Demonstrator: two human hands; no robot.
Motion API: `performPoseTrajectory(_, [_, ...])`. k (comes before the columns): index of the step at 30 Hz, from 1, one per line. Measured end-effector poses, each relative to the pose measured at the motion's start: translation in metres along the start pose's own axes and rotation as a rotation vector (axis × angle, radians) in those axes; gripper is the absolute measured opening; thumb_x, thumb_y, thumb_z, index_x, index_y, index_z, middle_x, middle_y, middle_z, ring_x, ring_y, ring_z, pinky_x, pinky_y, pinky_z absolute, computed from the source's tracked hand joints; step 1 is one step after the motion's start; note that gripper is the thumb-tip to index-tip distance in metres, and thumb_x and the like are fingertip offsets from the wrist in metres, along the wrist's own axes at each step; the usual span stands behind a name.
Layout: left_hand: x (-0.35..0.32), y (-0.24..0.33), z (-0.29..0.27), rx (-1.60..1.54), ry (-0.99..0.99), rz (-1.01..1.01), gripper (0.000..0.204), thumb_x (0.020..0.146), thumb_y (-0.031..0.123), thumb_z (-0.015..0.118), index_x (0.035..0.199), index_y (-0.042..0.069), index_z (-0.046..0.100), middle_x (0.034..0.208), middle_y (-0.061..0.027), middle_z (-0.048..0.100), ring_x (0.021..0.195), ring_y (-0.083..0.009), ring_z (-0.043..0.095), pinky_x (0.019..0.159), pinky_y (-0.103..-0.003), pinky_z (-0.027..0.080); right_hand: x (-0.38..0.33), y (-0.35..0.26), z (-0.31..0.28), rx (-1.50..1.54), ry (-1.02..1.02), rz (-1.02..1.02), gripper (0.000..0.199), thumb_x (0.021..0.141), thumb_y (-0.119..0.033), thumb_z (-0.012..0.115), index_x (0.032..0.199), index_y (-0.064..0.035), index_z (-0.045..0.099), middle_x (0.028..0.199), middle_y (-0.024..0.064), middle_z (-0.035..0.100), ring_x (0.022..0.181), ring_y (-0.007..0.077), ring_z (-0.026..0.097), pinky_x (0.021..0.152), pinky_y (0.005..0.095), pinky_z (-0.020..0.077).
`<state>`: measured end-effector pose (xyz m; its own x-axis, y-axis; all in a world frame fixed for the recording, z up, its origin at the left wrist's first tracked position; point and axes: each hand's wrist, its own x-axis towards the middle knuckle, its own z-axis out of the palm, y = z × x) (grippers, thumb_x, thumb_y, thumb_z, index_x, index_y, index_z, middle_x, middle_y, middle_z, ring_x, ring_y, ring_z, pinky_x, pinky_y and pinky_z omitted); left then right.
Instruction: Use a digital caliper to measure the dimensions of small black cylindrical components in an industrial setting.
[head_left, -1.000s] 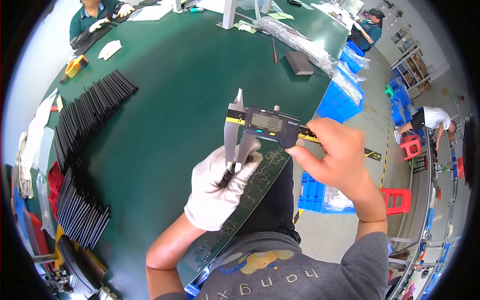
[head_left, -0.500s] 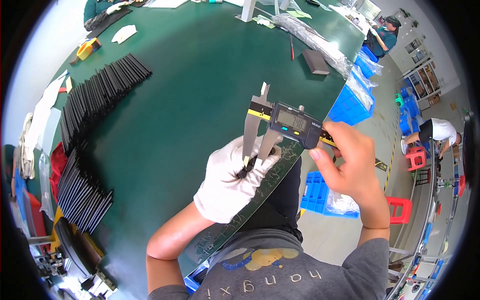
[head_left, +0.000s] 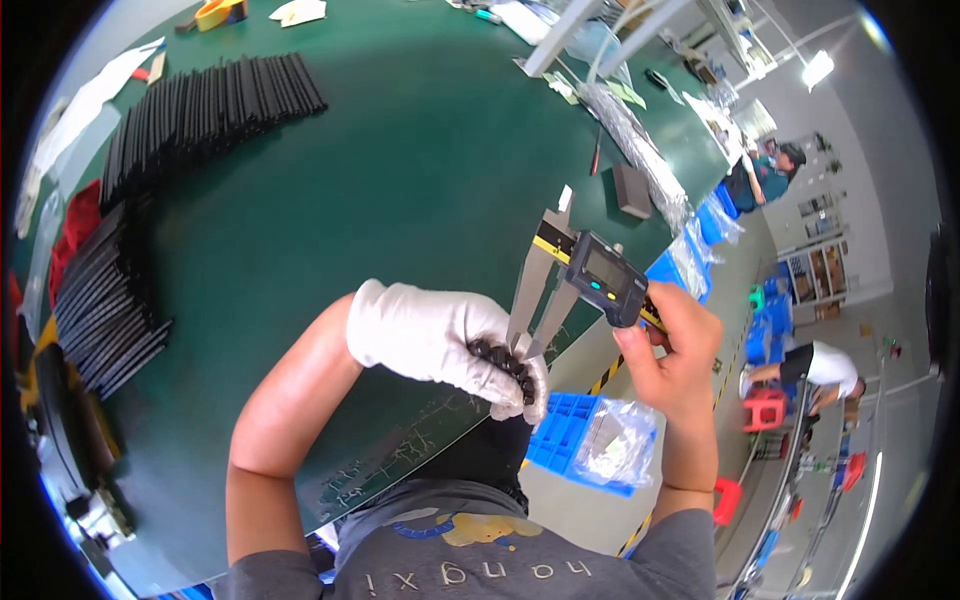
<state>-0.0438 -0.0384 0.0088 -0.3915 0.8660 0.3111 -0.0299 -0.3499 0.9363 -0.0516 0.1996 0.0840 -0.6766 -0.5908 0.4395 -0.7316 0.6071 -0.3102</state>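
Note:
In a white glove, my left hand (head_left: pixel 425 335) is closed around several short-looking black rods (head_left: pixel 505 362), whose ends point up out of the curled fingers; their full length is hidden. My bare right hand (head_left: pixel 678 350) grips a digital caliper (head_left: pixel 606 278) by its slide end, thumb underneath. The caliper's jaws are parted, and their tips reach down to the gloved fingers beside the rods. Whether they touch a rod I cannot tell. Long rows of black rods (head_left: pixel 215 105) lie on the green table (head_left: pixel 350 200) to the left, with a second batch of rods (head_left: pixel 105 300) nearer me.
At the right rear of the table are a brown block (head_left: pixel 630 190), a red pen-like tool (head_left: pixel 596 150) and a plastic-wrapped bundle (head_left: pixel 640 140). A blue crate (head_left: pixel 565 430) stands on the floor by the table edge. People (head_left: pixel 765 180) work farther right. Yellow tape (head_left: pixel 215 14) sits far left.
My left hand has turned, so the bundle's ends face up. The caliper jaws no longer straddle the single rod end seen before. The whole view has swung.

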Motion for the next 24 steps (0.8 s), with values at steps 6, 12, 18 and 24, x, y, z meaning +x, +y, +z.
performPoseTrajectory(6, [-0.001, -0.004, -0.003, -0.080, -0.066, -0.020, 0.020, 0.088, 0.015, 0.059, 0.100, 0.000, 0.062, 0.081, -0.0036, 0.061, 0.075, -0.0093, 0.057, 0.072, -0.024, 0.045, 0.007, 0.000, 0.004, -0.007, -0.033, -0.046, 0.029, 0.069, -0.020, 0.072, 0.086, -0.0015, 0.059, 0.065, 0.0063, 0.056, 0.045, 0.0135, 0.045, 0.041, 0.0238, 0.0353])
performPoseTrajectory(12, [0.006, -0.009, -0.005, -0.100, -0.130, 0.000, 0.020, 0.087, 0.014, 0.061, 0.101, 0.000, 0.062, 0.079, -0.0033, 0.060, 0.074, -0.0101, 0.057, 0.071, -0.024, 0.045, 0.009, 0.003, 0.003, -0.019, -0.044, -0.069, 0.030, 0.068, -0.023, 0.074, 0.085, -0.0022, 0.059, 0.062, 0.0056, 0.055, 0.043, 0.0133, 0.042, 0.040, 0.0242, 0.0327])
performPoseTrajectory(18, [0.006, -0.008, -0.008, -0.116, -0.200, -0.033, 0.023, 0.087, 0.014, 0.060, 0.103, -0.002, 0.060, 0.098, -0.0092, 0.062, 0.087, -0.0135, 0.058, 0.075, -0.026, 0.048, 0.012, 0.003, 0.001, -0.048, -0.055, -0.080, 0.033, 0.066, -0.026, 0.076, 0.081, -0.0022, 0.060, 0.061, 0.0062, 0.054, 0.043, 0.0147, 0.043, 0.040, 0.0251, 0.0329])
performPoseTrajectory(24, [0.009, -0.006, -0.008, -0.114, -0.220, -0.054, 0.024, 0.087, 0.014, 0.059, 0.105, -0.002, 0.059, 0.099, -0.0102, 0.062, 0.087, -0.0144, 0.059, 0.074, -0.027, 0.049, 0.011, 0.002, -0.003, -0.081, -0.052, -0.098, 0.033, 0.063, -0.027, 0.078, 0.078, -0.0026, 0.061, 0.061, 0.0080, 0.055, 0.046, 0.0195, 0.050, 0.042, 0.0269, 0.0371])
